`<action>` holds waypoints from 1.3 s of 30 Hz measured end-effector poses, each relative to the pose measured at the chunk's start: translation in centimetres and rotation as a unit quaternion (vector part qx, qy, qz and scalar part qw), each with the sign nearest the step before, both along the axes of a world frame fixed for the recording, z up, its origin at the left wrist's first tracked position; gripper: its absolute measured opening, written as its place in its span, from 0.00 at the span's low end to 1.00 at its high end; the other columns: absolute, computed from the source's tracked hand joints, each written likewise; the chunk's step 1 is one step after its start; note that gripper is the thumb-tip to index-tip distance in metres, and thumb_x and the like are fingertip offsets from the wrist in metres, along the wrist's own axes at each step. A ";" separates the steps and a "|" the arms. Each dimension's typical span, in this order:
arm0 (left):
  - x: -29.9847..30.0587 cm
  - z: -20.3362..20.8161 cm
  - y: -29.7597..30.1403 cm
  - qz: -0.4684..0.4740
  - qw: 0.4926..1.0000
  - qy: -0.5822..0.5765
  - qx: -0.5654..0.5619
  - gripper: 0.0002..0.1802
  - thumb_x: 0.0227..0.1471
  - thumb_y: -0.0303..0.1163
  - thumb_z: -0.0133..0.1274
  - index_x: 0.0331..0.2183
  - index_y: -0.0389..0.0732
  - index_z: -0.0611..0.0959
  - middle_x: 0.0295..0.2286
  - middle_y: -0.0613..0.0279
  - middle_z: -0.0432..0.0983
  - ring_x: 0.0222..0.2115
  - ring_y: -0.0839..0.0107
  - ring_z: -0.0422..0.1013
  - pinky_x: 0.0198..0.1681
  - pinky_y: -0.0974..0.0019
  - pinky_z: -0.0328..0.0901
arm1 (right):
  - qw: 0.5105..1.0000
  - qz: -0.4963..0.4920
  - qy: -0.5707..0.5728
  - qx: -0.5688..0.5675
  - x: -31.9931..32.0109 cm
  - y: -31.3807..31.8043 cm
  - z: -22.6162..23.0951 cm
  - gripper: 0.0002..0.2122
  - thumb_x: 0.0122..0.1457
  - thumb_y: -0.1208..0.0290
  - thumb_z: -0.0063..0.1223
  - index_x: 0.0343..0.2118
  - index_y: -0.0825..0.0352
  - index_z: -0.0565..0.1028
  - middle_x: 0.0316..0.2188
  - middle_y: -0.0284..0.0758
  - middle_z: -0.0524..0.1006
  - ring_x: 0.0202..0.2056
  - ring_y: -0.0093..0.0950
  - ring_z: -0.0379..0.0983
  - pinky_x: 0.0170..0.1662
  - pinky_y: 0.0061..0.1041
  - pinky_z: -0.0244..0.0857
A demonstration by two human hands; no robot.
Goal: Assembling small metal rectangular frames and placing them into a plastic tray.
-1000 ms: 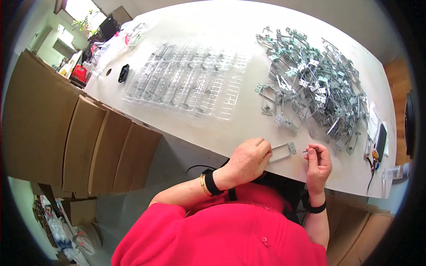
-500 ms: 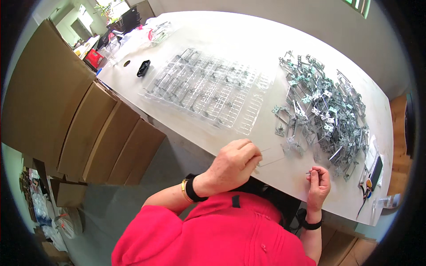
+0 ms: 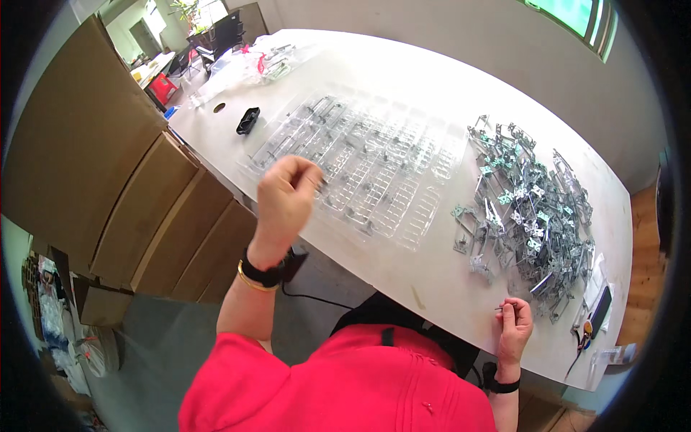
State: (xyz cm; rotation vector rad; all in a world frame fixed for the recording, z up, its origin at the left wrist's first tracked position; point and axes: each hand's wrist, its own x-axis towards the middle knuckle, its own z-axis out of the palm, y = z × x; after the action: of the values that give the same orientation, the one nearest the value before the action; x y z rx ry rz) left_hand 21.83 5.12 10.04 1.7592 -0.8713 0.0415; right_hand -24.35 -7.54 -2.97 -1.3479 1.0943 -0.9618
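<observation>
My left hand is raised over the near left edge of a clear plastic tray. Its fingers are pinched together, and a small dark bit shows by the fingertips, too small to name. Rows of thin metal parts lie in the tray's slots. My right hand rests at the table's near edge, its thumb and fingers closed on a short thin metal rod whose tip pokes out to the left. Beyond it lies a big tangled heap of thin metal brackets and rods.
A small black box sits left of the tray, and clear plastic bags lie at the far left. Orange-handled pliers and a black-handled tool lie at the right. Stacked cardboard boxes stand along the table's left side.
My left hand has moved left and away from me, from the table's near edge to over the tray. My right hand keeps its pinch and stays at nearly the same place.
</observation>
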 end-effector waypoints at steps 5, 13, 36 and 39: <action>7.7 1.3 -3.7 0.067 0.996 -0.061 0.004 0.08 0.58 0.28 0.63 0.32 0.32 0.87 0.22 0.56 0.84 0.24 0.73 0.77 0.30 0.67 0.70 | 1.000 -0.007 0.002 0.014 0.1 -0.5 0.3 0.04 0.72 0.74 0.57 0.46 0.65 0.79 0.37 0.27 0.79 0.33 0.14 0.73 0.39 0.14 0.69; 16.0 -2.7 -11.7 0.085 0.988 -0.082 0.095 0.10 0.48 0.35 0.63 0.27 0.38 0.90 0.24 0.48 0.85 0.26 0.57 0.82 0.34 0.57 0.75 | 1.000 0.001 0.021 0.006 0.4 -0.7 -0.1 0.04 0.72 0.73 0.57 0.46 0.64 0.79 0.37 0.26 0.80 0.32 0.13 0.72 0.37 0.14 0.67; 17.0 -7.3 -17.8 0.135 0.938 -0.096 0.306 0.12 0.49 0.34 0.59 0.33 0.39 0.92 0.36 0.42 0.86 0.41 0.47 0.83 0.47 0.52 0.76 | 0.999 0.000 0.037 -0.019 0.7 0.0 0.0 0.05 0.71 0.73 0.59 0.46 0.66 0.79 0.37 0.27 0.80 0.32 0.15 0.74 0.39 0.17 0.71; 15.5 -6.3 -18.2 0.123 0.932 -0.078 0.332 0.13 0.48 0.32 0.59 0.34 0.38 0.91 0.37 0.41 0.86 0.43 0.46 0.83 0.49 0.52 0.76 | 0.999 -0.005 0.041 -0.023 0.3 -0.1 -0.2 0.05 0.71 0.73 0.59 0.46 0.66 0.79 0.37 0.28 0.81 0.32 0.15 0.75 0.39 0.17 0.71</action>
State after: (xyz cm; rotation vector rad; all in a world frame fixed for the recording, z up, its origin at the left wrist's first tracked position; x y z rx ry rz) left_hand 37.31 -13.10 3.72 2.5256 -0.8259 0.0569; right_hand -24.07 -7.61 -3.13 -1.4320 1.1480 -0.9513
